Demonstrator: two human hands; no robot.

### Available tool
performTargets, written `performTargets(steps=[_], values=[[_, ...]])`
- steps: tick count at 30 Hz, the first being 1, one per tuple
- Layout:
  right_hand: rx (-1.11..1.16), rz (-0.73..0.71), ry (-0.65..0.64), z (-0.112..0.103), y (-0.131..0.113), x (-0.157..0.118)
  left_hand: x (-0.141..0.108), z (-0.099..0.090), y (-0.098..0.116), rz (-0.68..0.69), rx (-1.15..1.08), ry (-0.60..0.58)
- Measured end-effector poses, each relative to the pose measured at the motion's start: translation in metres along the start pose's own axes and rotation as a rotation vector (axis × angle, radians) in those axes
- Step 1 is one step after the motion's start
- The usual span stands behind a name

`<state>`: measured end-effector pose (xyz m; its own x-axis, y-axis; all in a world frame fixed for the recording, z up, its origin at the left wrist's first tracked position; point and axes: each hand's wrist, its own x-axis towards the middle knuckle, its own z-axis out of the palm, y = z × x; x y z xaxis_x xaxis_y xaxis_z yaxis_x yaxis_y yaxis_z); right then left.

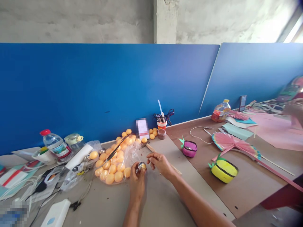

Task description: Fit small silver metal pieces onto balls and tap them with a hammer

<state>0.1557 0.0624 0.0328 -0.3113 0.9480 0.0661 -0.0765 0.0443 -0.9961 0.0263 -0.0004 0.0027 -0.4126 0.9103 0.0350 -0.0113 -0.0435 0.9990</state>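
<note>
Held in the fingers of my left hand (136, 183) is a small ball (141, 165), partly shiny silver and partly orange. Just to its right, my right hand (161, 163) is apart from the ball with its thumb and fingers pinched together; whatever lies between them is too small to make out. A wooden stick (175, 169) on the table runs behind and beneath my right hand. Close by on the left rests a clear plastic bag (131, 154) full of orange balls (112, 168), with a dark strap across it.
Left are a red-capped bottle (58, 146), a glass jar (74, 142), cables and a white box (56, 214). A cup of pens (162, 125) stands behind. Right lie purple (189, 148) and yellow (224, 170) pouches and a pink paper fan (233, 142); another person's hand (294, 108) is far right.
</note>
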Motion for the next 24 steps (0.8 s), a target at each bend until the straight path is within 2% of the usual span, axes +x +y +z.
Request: performTargets(steps=[5, 16, 24], values=[[0.144, 0.085, -0.048, 0.005, -0.008, -0.006, 0.002, -0.001, -0.005, 0.033, 0.010, -0.008], [-0.051, 0.112, -0.095, 0.005, -0.016, -0.011, -0.001, 0.000, -0.005, 0.001, -0.002, -0.004], [-0.008, 0.153, -0.124, 0.009, -0.009, -0.010, 0.000, 0.001, -0.011, 0.062, 0.015, 0.008]])
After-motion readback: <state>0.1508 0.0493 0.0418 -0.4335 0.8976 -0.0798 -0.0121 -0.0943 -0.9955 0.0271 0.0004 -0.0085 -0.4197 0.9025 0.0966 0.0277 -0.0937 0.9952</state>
